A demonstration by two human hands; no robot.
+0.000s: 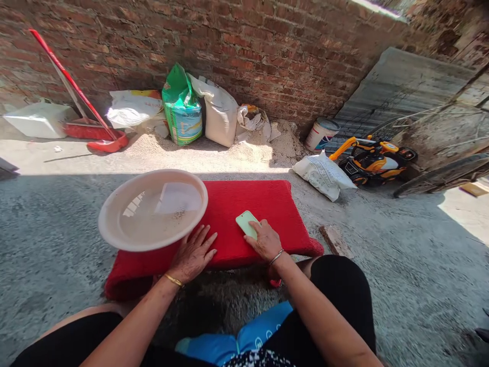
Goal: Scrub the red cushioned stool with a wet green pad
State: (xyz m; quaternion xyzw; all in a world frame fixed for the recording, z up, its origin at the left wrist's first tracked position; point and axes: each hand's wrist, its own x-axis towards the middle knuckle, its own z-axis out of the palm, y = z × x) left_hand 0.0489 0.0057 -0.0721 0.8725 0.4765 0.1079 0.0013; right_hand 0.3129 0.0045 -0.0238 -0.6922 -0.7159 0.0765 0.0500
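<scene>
A thick red cloth (248,199) lies spread over a low, bench-like support in front of me. My left hand (192,253) rests flat on its near part, fingers apart, close by the rim of a wide pale basin (110,232). Water with some specks in it stands in the basin, which sits on the left part of the cloth. My right hand (266,239) is closed on a flat, pale green block (246,220) with rounded corners and a small dark hole at its far end. The block lies against the cloth, its underside hidden.
Along the brick wall stand a red broom and dustpan (110,146), a white box (40,120), a green sack (185,114), a pale sack (222,112) and a bucket (321,135). To the right are a white bag (324,176), a toy digger (378,163) and a loose brick (336,241).
</scene>
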